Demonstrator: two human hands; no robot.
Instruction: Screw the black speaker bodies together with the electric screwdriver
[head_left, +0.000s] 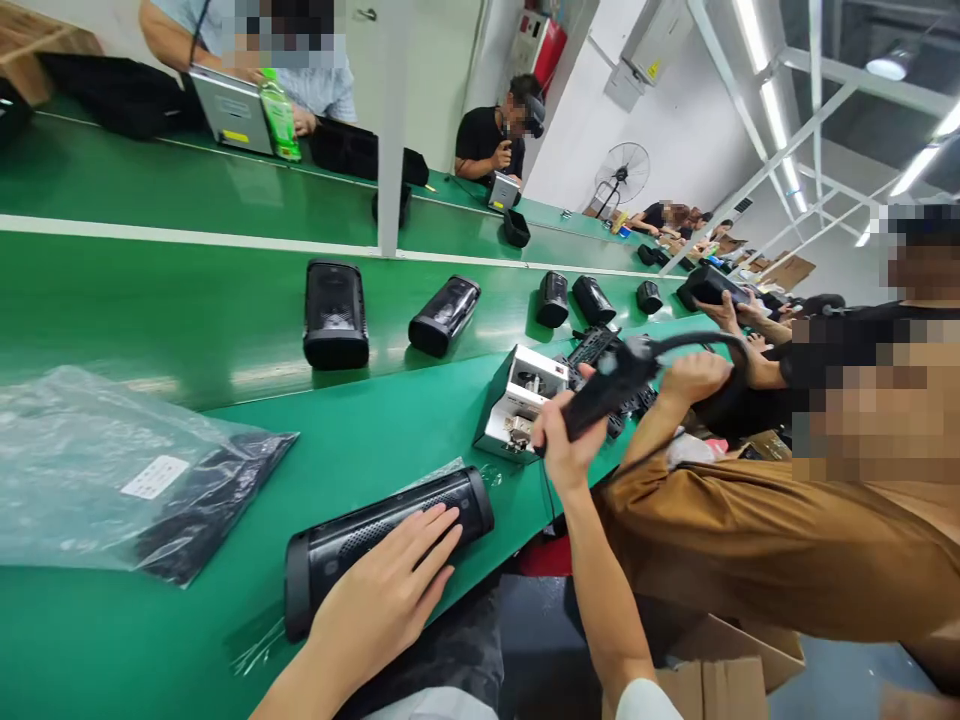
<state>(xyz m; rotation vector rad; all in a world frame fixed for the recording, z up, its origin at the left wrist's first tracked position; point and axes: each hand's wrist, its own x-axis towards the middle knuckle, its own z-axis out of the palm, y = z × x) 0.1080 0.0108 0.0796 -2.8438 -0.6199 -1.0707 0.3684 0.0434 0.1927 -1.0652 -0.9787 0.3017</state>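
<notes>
A long black speaker-like unit (360,535) with a perforated front lies on the green bench, partly on clear plastic film. My left hand (390,585) rests on it with fingers stretched out, not wrapped around it. My right hand (571,445) is raised above the bench edge, closed around a black handle with a curved strap (611,388). Another person's hand (697,378), in a fist, is close to that strap. Just behind my right hand stands a small white and black machine (517,400) with metal parts on its front.
On the left, a clear plastic bag (157,480) holds something dark. Several black units, one here (336,315), stand along the green conveyor (150,300). A co-worker in brown trousers (712,540) sits close on my right. Cardboard boxes (727,685) are below.
</notes>
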